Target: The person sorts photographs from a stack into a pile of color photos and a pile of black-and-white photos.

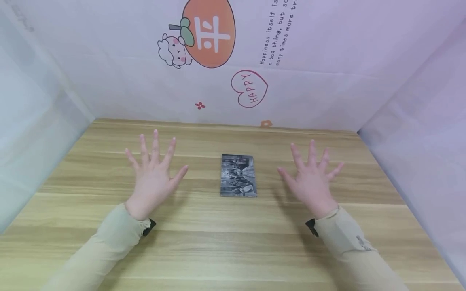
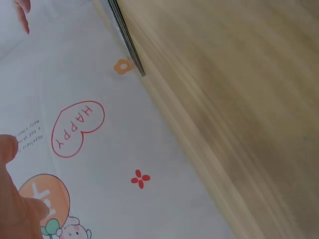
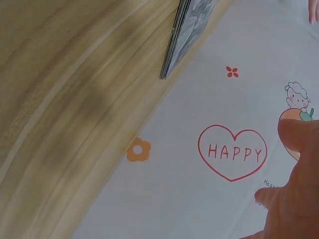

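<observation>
My left hand (image 1: pixel 151 182), right hand (image 1: pixel 313 182) spread wide, empty, flanking picture stack (image 1: pixel 238 176); careless sideways nudge could splay it.

Left hand (image 2: pixel 17 206) lower left, partly in frame, overlapping orange fruit print (image 2: pixel 59 194) on white sheet (image 2: pixel 109 159). Thin layered stack (image 2: pixel 128 42) top, edge-on, against wood-grain surface (image 2: pixel 239 99). Red "HAPPY" heart (image 2: pixel 78 129) mid-left.
</observation>
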